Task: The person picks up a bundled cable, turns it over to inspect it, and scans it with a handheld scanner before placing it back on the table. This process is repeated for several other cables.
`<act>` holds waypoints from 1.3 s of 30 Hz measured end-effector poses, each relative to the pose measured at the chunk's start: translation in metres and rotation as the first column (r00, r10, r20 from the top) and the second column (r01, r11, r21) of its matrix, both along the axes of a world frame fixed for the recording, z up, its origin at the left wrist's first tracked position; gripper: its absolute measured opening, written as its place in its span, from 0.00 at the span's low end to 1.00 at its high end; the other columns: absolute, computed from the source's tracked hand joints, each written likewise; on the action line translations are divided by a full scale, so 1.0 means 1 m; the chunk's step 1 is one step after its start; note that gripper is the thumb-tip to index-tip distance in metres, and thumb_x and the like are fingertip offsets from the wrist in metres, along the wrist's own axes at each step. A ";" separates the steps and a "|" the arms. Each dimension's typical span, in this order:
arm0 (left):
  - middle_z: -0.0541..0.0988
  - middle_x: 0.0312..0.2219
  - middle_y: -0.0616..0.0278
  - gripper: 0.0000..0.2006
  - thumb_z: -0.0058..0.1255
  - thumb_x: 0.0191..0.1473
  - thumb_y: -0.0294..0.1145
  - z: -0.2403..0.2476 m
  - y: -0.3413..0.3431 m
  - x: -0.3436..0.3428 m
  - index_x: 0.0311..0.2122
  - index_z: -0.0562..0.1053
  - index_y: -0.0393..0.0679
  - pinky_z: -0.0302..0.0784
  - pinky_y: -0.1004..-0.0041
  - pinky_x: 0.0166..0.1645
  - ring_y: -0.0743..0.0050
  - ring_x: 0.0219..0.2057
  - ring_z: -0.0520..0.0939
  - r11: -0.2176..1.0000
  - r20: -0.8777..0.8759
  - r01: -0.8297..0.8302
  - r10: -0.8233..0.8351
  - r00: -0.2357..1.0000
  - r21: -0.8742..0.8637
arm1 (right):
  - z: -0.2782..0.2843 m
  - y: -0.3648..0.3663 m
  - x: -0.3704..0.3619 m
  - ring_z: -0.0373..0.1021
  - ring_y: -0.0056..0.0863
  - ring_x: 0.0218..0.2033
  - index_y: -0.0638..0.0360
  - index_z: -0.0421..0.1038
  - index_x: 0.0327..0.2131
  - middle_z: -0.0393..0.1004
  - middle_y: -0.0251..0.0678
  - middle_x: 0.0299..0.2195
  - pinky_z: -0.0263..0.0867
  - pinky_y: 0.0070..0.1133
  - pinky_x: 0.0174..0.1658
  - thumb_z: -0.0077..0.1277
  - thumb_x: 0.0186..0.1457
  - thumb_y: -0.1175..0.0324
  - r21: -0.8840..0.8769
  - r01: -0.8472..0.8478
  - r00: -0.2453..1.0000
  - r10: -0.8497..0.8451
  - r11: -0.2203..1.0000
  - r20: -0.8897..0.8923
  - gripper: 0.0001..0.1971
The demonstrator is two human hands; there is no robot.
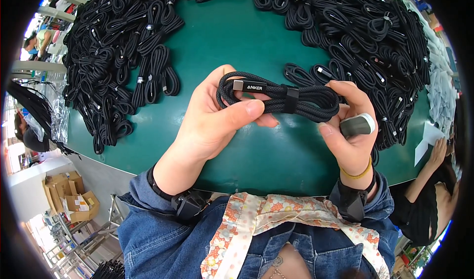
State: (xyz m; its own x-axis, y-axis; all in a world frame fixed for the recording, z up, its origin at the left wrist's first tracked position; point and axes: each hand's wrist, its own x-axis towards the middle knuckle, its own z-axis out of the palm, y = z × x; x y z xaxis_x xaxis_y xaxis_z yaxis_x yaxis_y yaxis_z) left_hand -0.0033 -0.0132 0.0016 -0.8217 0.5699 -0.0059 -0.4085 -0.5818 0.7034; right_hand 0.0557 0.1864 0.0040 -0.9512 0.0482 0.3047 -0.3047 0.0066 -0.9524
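A coiled black braided charging cable (pixel 318 101), bound at its middle by a black strap, is held up level above the green table. One metal connector points left at the coil's left end. My left hand (pixel 222 113) grips that end, thumb across the front and fingers behind. At the other end, my right hand (pixel 355 121) has its fingers bent round the coil, the index finger on top and the thumb below. A grey and white wrap covers one of its fingers.
Large heaps of coiled black cables (pixel 118 57) lie on the green table (pixel 222 37) at left, with another heap (pixel 365 37) at right. Clear plastic bags (pixel 442 81) line the far right. A co-worker's arm (pixel 427 173) reaches in there. Cardboard boxes (pixel 71 195) stand at lower left.
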 end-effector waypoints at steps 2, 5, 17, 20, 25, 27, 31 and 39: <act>0.72 0.28 0.56 0.08 0.47 0.42 0.21 -0.002 0.000 0.000 0.28 0.62 0.38 0.75 0.70 0.32 0.70 0.28 0.75 1.000 -0.020 -0.001 0.001 1.000 0.007 | 0.001 0.002 0.000 0.50 0.06 0.11 0.69 0.61 0.40 0.60 0.38 0.38 0.46 0.06 0.15 0.49 0.31 0.83 0.022 -0.010 1.000 0.010 1.000 0.000 0.24; 0.72 0.28 0.56 0.08 0.48 0.42 0.22 -0.002 -0.001 0.001 0.28 0.62 0.38 0.75 0.71 0.30 0.69 0.27 0.75 1.000 -0.061 -0.002 0.003 0.998 0.020 | 0.002 0.001 0.000 0.50 0.06 0.11 0.69 0.61 0.39 0.61 0.38 0.38 0.47 0.07 0.15 0.50 0.31 0.83 0.040 -0.019 1.000 0.019 0.999 0.010 0.24; 0.72 0.22 0.54 0.10 0.41 0.48 0.31 0.004 -0.004 0.000 0.33 0.60 0.37 0.73 0.76 0.24 0.67 0.16 0.75 0.992 0.055 0.051 -0.045 0.997 -0.113 | 0.000 0.005 0.003 0.60 0.12 0.13 0.68 0.65 0.32 0.67 0.35 0.23 0.50 0.06 0.15 0.48 0.43 0.72 -0.351 0.003 0.939 0.118 0.936 0.322 0.11; 0.72 0.21 0.54 0.10 0.39 0.49 0.32 -0.001 -0.004 0.000 0.34 0.60 0.37 0.71 0.77 0.21 0.68 0.14 0.74 0.988 0.043 0.139 -0.136 0.990 -0.072 | 0.003 0.006 0.004 0.62 0.14 0.14 0.68 0.66 0.31 0.67 0.35 0.20 0.53 0.07 0.15 0.46 0.46 0.69 -0.481 0.101 0.876 0.152 0.871 0.459 0.10; 0.71 0.20 0.55 0.12 0.37 0.50 0.34 0.000 0.002 0.000 0.36 0.60 0.36 0.71 0.78 0.22 0.69 0.13 0.73 0.988 0.045 0.111 -0.106 0.993 -0.112 | 0.003 0.006 0.005 0.60 0.13 0.12 0.68 0.66 0.28 0.67 0.35 0.19 0.54 0.08 0.14 0.46 0.46 0.67 -0.389 0.088 0.918 0.077 0.917 0.389 0.11; 0.70 0.19 0.54 0.14 0.35 0.50 0.37 0.003 0.006 0.003 0.35 0.59 0.35 0.69 0.80 0.20 0.71 0.14 0.72 0.973 -0.006 0.027 -0.030 1.000 -0.227 | 0.002 0.004 0.005 0.60 0.12 0.12 0.68 0.66 0.27 0.67 0.34 0.18 0.54 0.08 0.14 0.46 0.46 0.67 -0.343 0.081 0.946 0.035 0.936 0.321 0.11; 0.71 0.19 0.55 0.14 0.38 0.48 0.37 0.005 0.002 0.000 0.35 0.61 0.36 0.69 0.77 0.24 0.68 0.19 0.73 0.963 -0.042 -0.001 -0.010 0.999 -0.268 | 0.007 -0.004 0.002 0.58 0.11 0.12 0.68 0.66 0.24 0.66 0.32 0.15 0.53 0.08 0.14 0.48 0.45 0.68 -0.305 0.112 0.953 -0.015 0.946 0.303 0.10; 0.71 0.20 0.55 0.20 0.48 0.41 0.43 0.006 -0.055 -0.041 0.35 0.65 0.38 0.67 0.69 0.30 0.61 0.26 0.74 -0.272 -0.752 -0.820 -0.329 0.571 -0.504 | 0.013 0.011 -0.002 0.56 0.12 0.08 0.68 0.64 0.28 0.67 0.38 0.14 0.45 0.10 0.08 0.48 0.42 0.60 0.099 -0.539 0.748 0.421 0.837 0.512 0.17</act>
State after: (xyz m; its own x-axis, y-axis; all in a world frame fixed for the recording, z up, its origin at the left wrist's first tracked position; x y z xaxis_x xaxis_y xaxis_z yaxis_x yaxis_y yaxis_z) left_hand -0.0442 -0.0679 0.0073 -0.9363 0.1103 0.3335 0.2166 0.9287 0.3010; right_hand 0.0533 0.1970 0.0169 -0.8556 -0.4672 -0.2228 0.1369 0.2108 -0.9679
